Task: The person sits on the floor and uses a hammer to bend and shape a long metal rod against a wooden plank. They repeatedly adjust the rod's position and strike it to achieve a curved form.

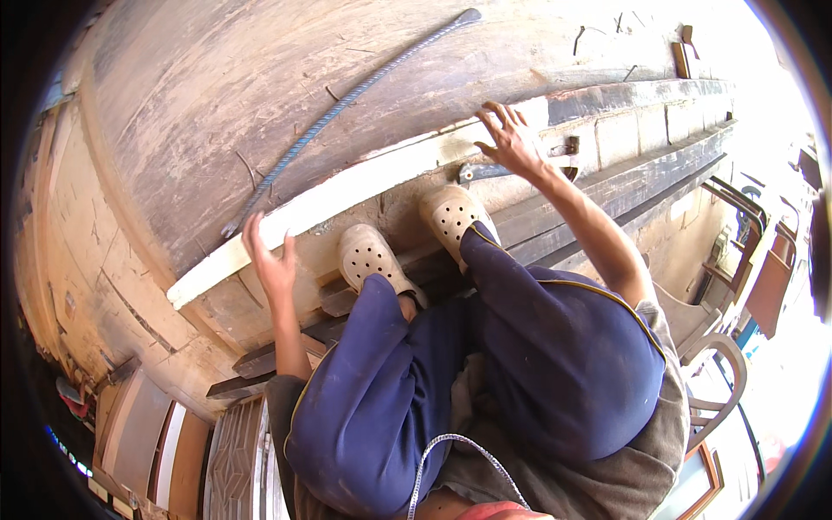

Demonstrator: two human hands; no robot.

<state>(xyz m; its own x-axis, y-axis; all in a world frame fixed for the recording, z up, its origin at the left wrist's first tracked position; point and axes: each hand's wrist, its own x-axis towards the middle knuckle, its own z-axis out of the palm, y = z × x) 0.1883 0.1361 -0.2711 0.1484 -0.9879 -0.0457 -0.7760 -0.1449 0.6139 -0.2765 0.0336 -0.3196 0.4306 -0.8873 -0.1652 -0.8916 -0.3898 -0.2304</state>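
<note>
A long pale wooden plank (347,195) lies slantwise in front of my feet, its narrow end at the left. Over its left part is my left hand (275,260), fingers apart and nothing held. My right hand (513,143) spreads its fingers above the plank's right part; I cannot tell whether either hand touches the wood. Beyond the plank rests a blue-grey ribbed metal bar (347,100) with a flattened far end. Close to my right wrist lies a tool with a flat blue end (481,172), partly hidden by the hand and forearm.
My feet, in beige clogs (371,256), stand just behind the plank. Dark timber beams (598,191) run off to the right. Several bent nails or thin rods stick up from the worn wooden surface (217,113). Chair frames (724,373) stand at right, and carved wooden panels (234,459) at lower left.
</note>
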